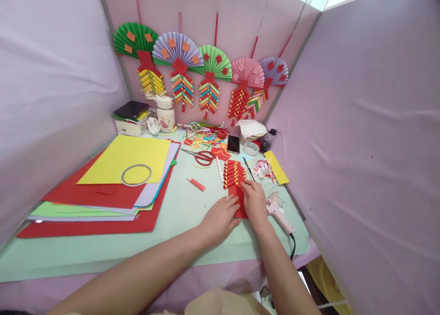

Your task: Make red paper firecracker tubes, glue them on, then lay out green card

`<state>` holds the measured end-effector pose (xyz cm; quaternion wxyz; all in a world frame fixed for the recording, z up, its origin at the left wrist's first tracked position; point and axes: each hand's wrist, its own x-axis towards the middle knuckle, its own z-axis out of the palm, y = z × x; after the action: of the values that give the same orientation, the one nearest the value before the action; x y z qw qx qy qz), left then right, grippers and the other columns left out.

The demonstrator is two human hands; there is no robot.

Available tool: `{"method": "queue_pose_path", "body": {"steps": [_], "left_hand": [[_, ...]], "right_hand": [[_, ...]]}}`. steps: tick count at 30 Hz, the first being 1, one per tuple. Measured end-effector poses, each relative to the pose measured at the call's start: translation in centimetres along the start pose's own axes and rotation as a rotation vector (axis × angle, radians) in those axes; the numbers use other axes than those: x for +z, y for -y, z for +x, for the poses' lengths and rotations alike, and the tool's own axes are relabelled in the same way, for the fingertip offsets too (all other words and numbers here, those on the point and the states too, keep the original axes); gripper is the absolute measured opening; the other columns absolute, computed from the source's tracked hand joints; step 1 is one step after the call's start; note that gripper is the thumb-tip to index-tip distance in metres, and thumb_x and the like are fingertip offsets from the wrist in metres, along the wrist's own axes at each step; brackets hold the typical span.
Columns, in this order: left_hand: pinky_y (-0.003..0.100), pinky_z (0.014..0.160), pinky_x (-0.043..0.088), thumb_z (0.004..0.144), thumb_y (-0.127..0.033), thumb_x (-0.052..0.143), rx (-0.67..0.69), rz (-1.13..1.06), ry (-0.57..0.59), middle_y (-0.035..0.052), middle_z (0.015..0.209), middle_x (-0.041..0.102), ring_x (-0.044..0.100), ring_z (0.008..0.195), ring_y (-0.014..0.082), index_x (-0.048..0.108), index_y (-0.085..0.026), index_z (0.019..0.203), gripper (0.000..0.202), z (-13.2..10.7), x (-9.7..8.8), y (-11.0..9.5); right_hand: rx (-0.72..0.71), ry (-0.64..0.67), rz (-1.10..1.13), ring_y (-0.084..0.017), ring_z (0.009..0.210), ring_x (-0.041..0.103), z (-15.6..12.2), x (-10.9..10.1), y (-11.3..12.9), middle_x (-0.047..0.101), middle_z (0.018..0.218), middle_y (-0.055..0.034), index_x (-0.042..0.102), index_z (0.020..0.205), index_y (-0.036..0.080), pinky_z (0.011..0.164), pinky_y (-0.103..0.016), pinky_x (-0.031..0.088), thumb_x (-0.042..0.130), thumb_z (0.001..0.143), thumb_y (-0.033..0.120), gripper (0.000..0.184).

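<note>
A red paper strip (243, 211) lies on the table in front of me. Its far part carries several small red paper rolls (234, 172) with yellow ends, set in slanted rows. Across the strip's left edge rests my left hand (220, 219), fingers stretched out flat. My right hand (255, 200) is closed at the nearest row, thumb and forefinger together on a red paper roll that the fingers partly hide. A white pen (219, 169) lies just left of the rolls. To the right of my right hand is a pale hot glue gun (280, 215) with a black cord.
Coloured paper sheets (103, 187) with a ring of tape (136, 175) are stacked left. Red-handled scissors (203, 158), a red-handled pointed tool (195, 183), paper scraps (202, 138), a phone (233, 144) and a tape roll (250, 148) lie around. Paper fans (178, 49) hang behind.
</note>
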<state>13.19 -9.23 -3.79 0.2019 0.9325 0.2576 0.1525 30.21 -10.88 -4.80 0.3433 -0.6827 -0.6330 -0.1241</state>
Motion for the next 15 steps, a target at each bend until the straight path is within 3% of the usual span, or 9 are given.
{"method": "queue_pose_path", "body": {"steps": [7,15], "left_hand": [[0.044,0.113,0.028,0.088,-0.031,0.055,-0.037,0.052,0.038,0.0142,0.136,0.055,0.046,0.13,0.0264,0.06,-0.013,0.12,0.037,0.2,-0.7,-0.4],[0.045,0.113,0.028,0.088,-0.032,0.054,-0.007,0.058,0.022,0.0136,0.134,0.056,0.046,0.129,0.0267,0.06,-0.014,0.12,0.037,0.2,-0.4,-0.1]], "right_hand": [[0.063,0.093,-0.116,-0.021,0.087,0.048,0.3,2.0,0.1,0.059,0.088,-0.0077,0.073,0.099,0.021,0.077,-0.03,0.043,0.047,0.09,0.014,0.028],[0.121,0.184,-0.252,-0.022,0.088,0.047,0.5,1.4,1.4,0.057,0.093,-0.0093,0.071,0.097,0.02,0.079,-0.03,0.04,0.049,0.09,0.016,0.024]]}}
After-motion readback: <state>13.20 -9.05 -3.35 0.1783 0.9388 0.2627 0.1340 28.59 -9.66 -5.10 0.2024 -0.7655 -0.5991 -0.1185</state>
